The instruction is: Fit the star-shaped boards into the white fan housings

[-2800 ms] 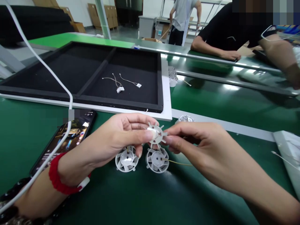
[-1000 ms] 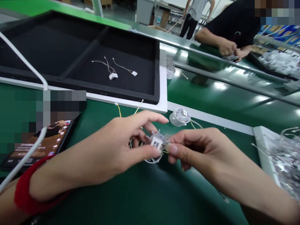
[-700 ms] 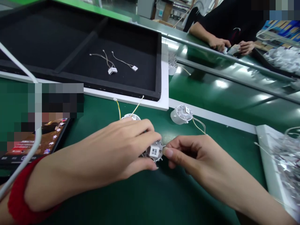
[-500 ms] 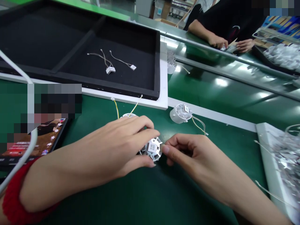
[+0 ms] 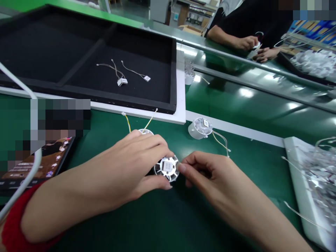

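A round white spoked part [image 5: 167,168] with a square label on its middle is on the green table. My left hand [image 5: 141,161] curves around its left side, fingers above and thumb below, gripping it. My right hand [image 5: 202,171] is pinched at the part's right edge; whatever lies between the fingertips is too small to make out. Behind my left hand, another white round part [image 5: 146,132] is mostly covered, and yellowish wires rise near it. A third white round part [image 5: 200,128] with wires stands further back, to the right.
A black divided tray [image 5: 147,94] holds several small wired labels. A phone [image 5: 39,157] and a white cable [image 5: 37,154] are at the left. On the right sits a white foam box [image 5: 296,175] of wired parts. Across the table a person's hands [image 5: 265,54] handle something.
The round part has turned slightly and sits a little further left, with more of its rim showing. Across the table, the other person's hands have shifted.
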`<state>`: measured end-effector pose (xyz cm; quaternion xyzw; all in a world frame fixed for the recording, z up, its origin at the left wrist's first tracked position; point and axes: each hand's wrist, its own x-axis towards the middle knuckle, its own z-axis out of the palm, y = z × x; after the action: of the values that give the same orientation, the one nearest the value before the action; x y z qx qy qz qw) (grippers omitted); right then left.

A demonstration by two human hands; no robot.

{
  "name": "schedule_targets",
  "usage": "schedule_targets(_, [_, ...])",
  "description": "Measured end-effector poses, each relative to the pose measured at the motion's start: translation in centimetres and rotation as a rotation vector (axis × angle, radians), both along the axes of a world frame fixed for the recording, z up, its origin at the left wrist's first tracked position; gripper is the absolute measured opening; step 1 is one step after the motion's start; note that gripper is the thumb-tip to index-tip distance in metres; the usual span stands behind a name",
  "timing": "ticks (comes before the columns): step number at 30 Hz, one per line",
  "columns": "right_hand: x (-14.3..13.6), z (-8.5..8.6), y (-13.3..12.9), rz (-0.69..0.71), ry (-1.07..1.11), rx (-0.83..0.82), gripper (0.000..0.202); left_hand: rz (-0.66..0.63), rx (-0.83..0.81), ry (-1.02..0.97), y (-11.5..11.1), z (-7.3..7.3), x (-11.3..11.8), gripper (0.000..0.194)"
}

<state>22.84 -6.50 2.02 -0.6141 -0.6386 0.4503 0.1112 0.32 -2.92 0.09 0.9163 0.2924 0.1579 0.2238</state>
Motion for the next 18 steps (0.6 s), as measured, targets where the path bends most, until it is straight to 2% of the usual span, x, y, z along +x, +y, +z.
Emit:
schedule_targets(5, [0.1,-0.02,-0.16,0.001,-0.039,0.029,0.032,0.002,-0.043,0.008,0.03,-0.14,-0.03,0.035])
schedule_targets(11, [0.24,-0.18,-0.41,-0.001,-0.066,0.051,0.029,-0.002,-0.034,-0.01,0.06,-0.31,-0.3,0.048])
schedule_targets(18, [0.31,-0.42,-0.56,0.008,-0.077,0.082,0.027,0.02,-0.025,0.001,0.09,-0.8,-0.27,0.047])
